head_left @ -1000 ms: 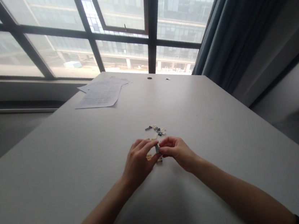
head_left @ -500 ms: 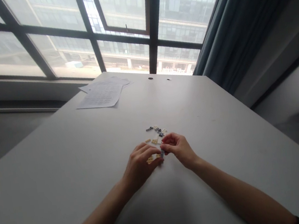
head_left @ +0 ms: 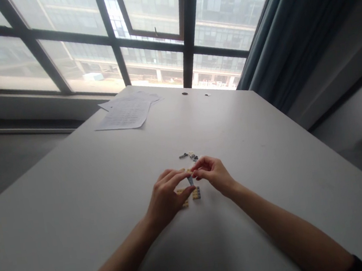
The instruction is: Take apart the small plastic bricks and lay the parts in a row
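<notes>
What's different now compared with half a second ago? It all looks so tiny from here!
The small grey-blue piece has moved slightly left and away from the person, pinched in the left hand. That uncovers more of the tan-and-grey bricks nearer the person. Whether the right hand has let go is unclear. The papers stayed put on the table.
</notes>
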Available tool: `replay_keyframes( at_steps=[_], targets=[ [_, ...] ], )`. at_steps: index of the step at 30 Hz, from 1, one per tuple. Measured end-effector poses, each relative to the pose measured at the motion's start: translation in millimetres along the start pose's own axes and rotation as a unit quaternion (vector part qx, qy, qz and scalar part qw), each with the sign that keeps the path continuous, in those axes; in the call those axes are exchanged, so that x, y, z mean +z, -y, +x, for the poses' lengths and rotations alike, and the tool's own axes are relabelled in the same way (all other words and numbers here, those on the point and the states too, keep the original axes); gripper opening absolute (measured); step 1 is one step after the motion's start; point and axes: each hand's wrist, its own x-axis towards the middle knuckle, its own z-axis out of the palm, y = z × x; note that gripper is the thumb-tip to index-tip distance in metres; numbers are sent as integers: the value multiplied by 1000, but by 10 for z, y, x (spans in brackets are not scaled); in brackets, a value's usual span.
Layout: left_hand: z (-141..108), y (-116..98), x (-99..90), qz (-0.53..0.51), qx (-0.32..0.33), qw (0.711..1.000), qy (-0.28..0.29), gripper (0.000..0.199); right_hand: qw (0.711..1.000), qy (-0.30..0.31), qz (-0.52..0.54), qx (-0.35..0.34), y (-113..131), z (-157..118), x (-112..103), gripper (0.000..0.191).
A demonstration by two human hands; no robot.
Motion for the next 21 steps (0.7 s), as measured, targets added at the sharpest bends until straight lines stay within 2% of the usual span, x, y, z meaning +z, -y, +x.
replay_keyframes(
  at_steps=[2, 4, 7, 9, 12, 21],
  targets=[
    [-2, 24, -12, 7, -24, 1000, -14, 25, 983, -40, -178, -36, -5, 122, -77, 19],
    [-6, 48, -22, 13, -53, 998, -29, 24, 937, -53, -340, -56, -4, 221, -130, 25],
    [-17, 82, -31, 14, -88, 995, -52, 22, 881, -23, -469, -57, -3, 293, -133, 24],
    [-23, 97, -31, 11, -103, 993, -60, 21, 861, -1, -505, -59, -10, 303, -98, 24],
    [-23, 100, -30, 5, -118, 991, -66, 19, 846, 22, -527, -79, -28, 312, -49, 24],
    [10, 61, -45, 4, -154, 984, -93, 19, 843, 51, -530, -77, -32, 442, -30, 28]
  ],
)
